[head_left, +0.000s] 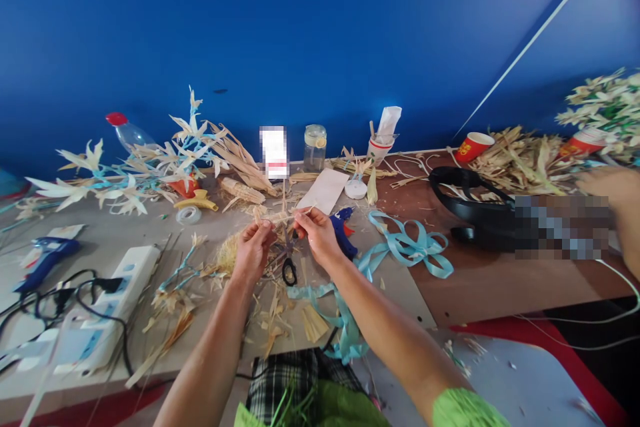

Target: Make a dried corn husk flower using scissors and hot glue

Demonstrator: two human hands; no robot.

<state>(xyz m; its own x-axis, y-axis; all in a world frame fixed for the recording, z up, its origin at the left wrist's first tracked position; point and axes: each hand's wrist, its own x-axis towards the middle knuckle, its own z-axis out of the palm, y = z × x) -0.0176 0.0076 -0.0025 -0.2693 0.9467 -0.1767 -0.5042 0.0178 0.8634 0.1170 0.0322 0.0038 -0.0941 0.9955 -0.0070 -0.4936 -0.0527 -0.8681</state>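
Over the middle of the table, my left hand (253, 248) pinches one end of a thin pale strip of corn husk (284, 218). The strip's other end is between the fingers of my right hand (320, 235), so it spans the short gap between both hands. Black-handled scissors (289, 271) lie just below. Beside my right hand is a blue glue gun (344, 232), with light blue ribbon (407, 243) curling to its right. A fuzzy straw-coloured clump (229, 252) sits left of my left hand, and husk scraps (314, 323) are scattered nearer to me.
Left are husk flowers (133, 195), a power strip (113, 303) with cables and another glue gun (46, 259). Behind stand a lit phone (275, 153), a jar (315, 150) and a corn cob (243, 190). A black headset-like object (465, 197) and another person's arm (617, 203) are right.
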